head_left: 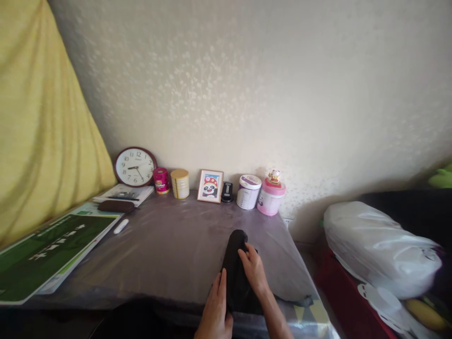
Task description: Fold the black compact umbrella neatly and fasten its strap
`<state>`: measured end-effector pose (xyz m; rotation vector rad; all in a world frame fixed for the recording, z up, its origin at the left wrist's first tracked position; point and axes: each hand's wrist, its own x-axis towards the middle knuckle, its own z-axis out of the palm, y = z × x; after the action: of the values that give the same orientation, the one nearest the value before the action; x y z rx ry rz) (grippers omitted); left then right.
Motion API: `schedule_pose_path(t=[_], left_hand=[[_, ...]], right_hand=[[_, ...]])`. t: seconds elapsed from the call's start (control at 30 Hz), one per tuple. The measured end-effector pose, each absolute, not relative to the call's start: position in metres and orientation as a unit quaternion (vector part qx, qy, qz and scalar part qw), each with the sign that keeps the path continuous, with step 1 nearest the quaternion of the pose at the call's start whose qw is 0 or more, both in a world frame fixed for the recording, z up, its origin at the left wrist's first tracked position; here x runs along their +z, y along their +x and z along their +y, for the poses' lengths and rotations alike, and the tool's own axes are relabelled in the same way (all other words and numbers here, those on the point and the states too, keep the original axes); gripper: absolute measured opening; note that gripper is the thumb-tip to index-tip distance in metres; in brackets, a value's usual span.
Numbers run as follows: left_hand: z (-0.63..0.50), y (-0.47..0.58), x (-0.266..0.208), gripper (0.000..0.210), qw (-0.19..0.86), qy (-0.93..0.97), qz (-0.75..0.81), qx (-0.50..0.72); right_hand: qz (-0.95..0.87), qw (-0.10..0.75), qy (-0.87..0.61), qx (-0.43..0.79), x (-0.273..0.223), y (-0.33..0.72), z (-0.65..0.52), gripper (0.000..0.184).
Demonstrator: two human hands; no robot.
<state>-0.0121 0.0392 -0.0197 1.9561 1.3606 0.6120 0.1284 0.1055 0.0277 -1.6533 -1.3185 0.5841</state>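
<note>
A long black bundle [236, 266] that looks like soft fabric is held at the table's near edge, tilted with its rounded end pointing away from me. Its exact kind I cannot make out. My left hand [216, 301] grips its left side, fingers closed along it and the thumb low down. Higher up on the right, my right hand [253, 267] has its fingers closed on the black fabric near the far end. The bundle's lower part is partly hidden by my hands and wrists. A dark strip [294, 300] lies by the table edge, right of my right forearm.
Along the wall stand a clock [136, 166], pink tin [161, 181], yellow-lidded can [180, 184], framed panda picture [210, 186], black holder [227, 192] and two tubs [248, 192]. Green booklets [52, 254] lie left. A white bag [381, 249] sits right of the table [169, 249].
</note>
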Motion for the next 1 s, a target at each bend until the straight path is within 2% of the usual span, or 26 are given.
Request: schedule_pose_path(t=[0.4,0.6,0.73,1.0], left_hand=[[0.042,-0.015,-0.016,0.095,0.325,0.748,0.533,0.225],[0.046,-0.019,-0.024,0.093,0.317,0.742,0.537,0.247],[0.047,-0.019,-0.024,0.093,0.286,0.758,0.529,0.252],[0.041,-0.020,-0.019,0.109,0.284,0.764,0.502,0.289]], right_hand=[[-0.596,0.374,-0.684,0.191,0.028,0.111,0.122,0.028],[-0.553,0.371,-0.663,0.342,0.034,0.102,0.121,0.037],[-0.575,0.370,-0.644,0.343,0.035,0.100,0.120,0.035],[-0.627,0.348,-0.582,0.383,0.045,0.095,0.113,0.022]])
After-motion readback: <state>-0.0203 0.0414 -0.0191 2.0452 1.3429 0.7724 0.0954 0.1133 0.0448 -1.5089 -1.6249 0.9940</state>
